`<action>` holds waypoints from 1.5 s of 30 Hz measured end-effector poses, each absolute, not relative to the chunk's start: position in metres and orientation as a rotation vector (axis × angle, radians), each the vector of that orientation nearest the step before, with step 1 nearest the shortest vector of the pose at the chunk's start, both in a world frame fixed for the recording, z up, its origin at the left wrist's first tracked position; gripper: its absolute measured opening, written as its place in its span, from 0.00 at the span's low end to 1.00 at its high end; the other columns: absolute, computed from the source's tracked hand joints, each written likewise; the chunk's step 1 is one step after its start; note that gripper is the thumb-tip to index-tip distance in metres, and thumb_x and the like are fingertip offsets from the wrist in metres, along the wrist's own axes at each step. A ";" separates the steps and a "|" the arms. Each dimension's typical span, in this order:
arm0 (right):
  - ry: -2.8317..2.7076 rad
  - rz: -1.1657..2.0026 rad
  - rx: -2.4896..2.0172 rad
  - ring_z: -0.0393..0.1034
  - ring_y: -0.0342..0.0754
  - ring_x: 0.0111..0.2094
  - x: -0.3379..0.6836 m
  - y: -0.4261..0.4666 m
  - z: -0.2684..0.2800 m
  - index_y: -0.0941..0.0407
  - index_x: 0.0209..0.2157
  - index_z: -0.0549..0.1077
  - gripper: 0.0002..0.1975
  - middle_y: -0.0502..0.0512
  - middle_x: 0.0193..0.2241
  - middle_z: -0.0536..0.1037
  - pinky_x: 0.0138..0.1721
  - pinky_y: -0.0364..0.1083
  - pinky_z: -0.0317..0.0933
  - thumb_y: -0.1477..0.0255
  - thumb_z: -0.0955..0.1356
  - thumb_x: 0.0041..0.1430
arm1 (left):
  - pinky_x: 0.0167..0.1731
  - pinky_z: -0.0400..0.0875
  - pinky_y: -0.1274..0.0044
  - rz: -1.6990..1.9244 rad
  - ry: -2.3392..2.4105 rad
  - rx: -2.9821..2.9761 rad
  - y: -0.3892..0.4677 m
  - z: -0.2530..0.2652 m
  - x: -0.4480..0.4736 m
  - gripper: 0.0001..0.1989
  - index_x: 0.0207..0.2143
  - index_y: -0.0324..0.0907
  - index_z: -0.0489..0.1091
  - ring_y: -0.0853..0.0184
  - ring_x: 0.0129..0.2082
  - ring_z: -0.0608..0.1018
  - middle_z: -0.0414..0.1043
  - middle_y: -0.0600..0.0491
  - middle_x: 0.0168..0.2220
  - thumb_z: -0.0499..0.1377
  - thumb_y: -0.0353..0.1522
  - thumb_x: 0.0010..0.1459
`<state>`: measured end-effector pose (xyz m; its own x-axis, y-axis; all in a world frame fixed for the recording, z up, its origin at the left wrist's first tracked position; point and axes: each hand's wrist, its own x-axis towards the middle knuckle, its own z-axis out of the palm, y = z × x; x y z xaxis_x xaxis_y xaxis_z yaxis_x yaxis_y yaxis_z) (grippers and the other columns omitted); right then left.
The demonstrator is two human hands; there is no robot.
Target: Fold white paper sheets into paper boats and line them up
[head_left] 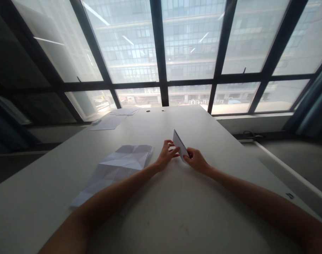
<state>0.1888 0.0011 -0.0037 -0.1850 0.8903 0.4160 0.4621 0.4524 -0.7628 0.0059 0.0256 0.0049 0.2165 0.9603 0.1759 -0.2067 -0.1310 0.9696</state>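
A small folded sheet of white paper stands on edge, tilted, just above the table. My right hand grips its lower right side, thumb on the near face and fingers curled behind. At the paper's left side is my left hand, bent fingers and thumb touching the sheet in a loose pinch. Part of where those fingertips meet the paper is hidden. To the left, beside my left forearm, lie creased white sheets spread on the table, partly covered by that arm.
The long white table runs away toward tall dark-framed windows. More white sheets lie at its far left edge. A small dark mark is near the right edge. Blue curtains hang at both sides.
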 end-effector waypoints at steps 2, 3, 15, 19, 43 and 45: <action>-1.836 0.621 -1.129 0.56 0.41 0.22 0.187 -0.001 -0.004 0.54 0.25 0.61 0.09 0.45 0.20 0.64 0.24 0.41 0.51 0.67 0.66 0.54 | 0.40 0.79 0.65 1.222 0.828 1.302 0.023 0.005 0.008 0.27 0.46 0.46 0.55 0.66 0.39 0.78 0.64 0.51 0.47 0.68 0.38 0.53; -1.846 0.633 -1.126 0.57 0.41 0.22 0.186 -0.001 -0.004 0.54 0.26 0.61 0.09 0.44 0.20 0.64 0.24 0.41 0.52 0.67 0.66 0.54 | 0.40 0.79 0.65 1.222 0.831 1.303 0.022 0.006 0.009 0.27 0.46 0.46 0.54 0.66 0.39 0.78 0.64 0.51 0.47 0.68 0.38 0.53; -1.946 0.631 -1.198 0.63 0.43 0.25 0.183 -0.002 0.000 0.55 0.31 0.67 0.18 0.49 0.25 0.72 0.26 0.42 0.55 0.54 0.68 0.57 | 0.38 0.73 0.73 1.022 0.823 1.472 0.022 0.010 0.004 0.25 0.51 0.42 0.65 0.61 0.41 0.78 0.71 0.43 0.48 0.66 0.42 0.54; -1.864 0.751 -1.140 0.64 0.43 0.25 0.185 0.002 -0.004 0.56 0.32 0.68 0.16 0.50 0.25 0.72 0.26 0.42 0.58 0.56 0.66 0.60 | 0.39 0.73 0.72 0.987 0.766 1.399 0.019 0.012 0.002 0.23 0.53 0.45 0.65 0.60 0.44 0.77 0.73 0.46 0.48 0.63 0.41 0.57; -1.392 1.205 -1.144 0.65 0.43 0.23 0.194 0.012 0.001 0.55 0.25 0.67 0.10 0.47 0.22 0.69 0.24 0.42 0.62 0.66 0.71 0.47 | 0.31 0.69 0.78 0.839 0.922 1.270 0.024 0.014 -0.002 0.12 0.33 0.33 0.77 0.66 0.28 0.77 0.78 0.48 0.30 0.66 0.31 0.45; -1.436 1.225 -1.129 0.64 0.42 0.21 0.195 0.013 0.001 0.56 0.26 0.68 0.11 0.47 0.22 0.70 0.22 0.42 0.60 0.65 0.72 0.46 | 0.30 0.68 0.78 0.828 0.911 1.322 0.024 0.013 -0.003 0.14 0.33 0.33 0.77 0.66 0.27 0.77 0.78 0.48 0.30 0.68 0.35 0.46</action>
<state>0.1950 0.0129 0.0006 -0.1692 0.9828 0.0741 0.0819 0.0890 -0.9927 -0.0032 0.0240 0.0133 0.4273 0.9008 -0.0768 0.0100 0.0802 0.9967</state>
